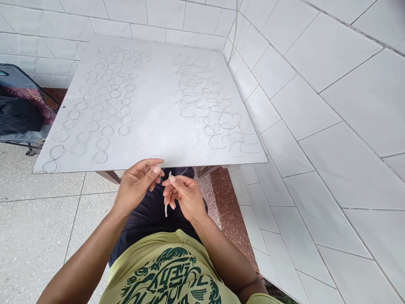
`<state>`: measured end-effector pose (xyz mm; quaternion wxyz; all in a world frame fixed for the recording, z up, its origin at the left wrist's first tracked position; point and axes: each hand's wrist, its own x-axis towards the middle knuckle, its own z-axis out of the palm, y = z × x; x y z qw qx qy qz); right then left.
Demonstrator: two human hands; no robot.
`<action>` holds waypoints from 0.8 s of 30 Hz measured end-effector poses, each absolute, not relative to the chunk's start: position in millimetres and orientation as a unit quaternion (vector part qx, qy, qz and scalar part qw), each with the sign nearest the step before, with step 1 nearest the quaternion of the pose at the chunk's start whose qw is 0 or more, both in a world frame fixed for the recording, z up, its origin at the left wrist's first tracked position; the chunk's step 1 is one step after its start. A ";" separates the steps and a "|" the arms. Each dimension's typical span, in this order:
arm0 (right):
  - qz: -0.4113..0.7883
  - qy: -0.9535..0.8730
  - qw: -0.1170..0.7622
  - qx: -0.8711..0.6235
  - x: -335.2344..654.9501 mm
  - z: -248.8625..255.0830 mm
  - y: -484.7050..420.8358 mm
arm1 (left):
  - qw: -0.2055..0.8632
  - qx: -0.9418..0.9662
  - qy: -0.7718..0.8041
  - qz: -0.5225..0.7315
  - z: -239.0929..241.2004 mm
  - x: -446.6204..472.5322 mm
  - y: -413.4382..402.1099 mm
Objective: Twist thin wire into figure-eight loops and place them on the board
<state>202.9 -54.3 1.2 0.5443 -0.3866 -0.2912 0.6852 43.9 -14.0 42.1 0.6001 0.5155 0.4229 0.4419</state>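
On the left of the white table (155,114), bent wires (54,159) lie in rows, and most of them look like the number eight, with two round loops that meet in the middle. They can be a good shape to copy, so it helps to look at how round they are. Next, just past the near edge of the table, the left hand (134,185) has its thumb and first finger close together, pinching a thin wire (161,178) that curls up in a loop by the fingertips. A soft pinch is best here, I think, as a hard squeeze could put a kink in it. The wire runs in the small gap between the two hands, so that bit should be easy to see and turn. Then comes a pale strip (166,210), hanging down below the right hand (186,196), whose thumb and first finger are clamped on its upper part. Holding it near the wire should help, and small, slow moves seem safest. Farther right, the loose wires (218,147) lie over each other, so each one should be lifted gently to stop a tangle.
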 end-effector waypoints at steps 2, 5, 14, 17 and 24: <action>0.687 -0.288 0.541 -0.389 203.2 1.0 -56.3 | 0.597 0.563 0.397 0.410 50.4 37.4 -13.2; 0.682 -0.278 0.544 -0.403 204.0 2.4 -58.8 | 0.592 0.647 0.362 0.315 61.8 25.6 -13.4; 0.632 -0.279 0.524 -0.499 204.3 5.5 -55.2 | 0.413 0.799 0.362 0.244 66.0 24.3 -37.4; 0.626 -0.309 0.519 -0.493 204.1 0.9 -55.1 | 0.365 0.829 0.311 0.289 60.3 34.3 -38.8; 0.706 -0.326 0.491 -0.393 208.6 -8.4 -56.9 | 0.514 0.610 0.444 0.409 43.2 39.7 -19.4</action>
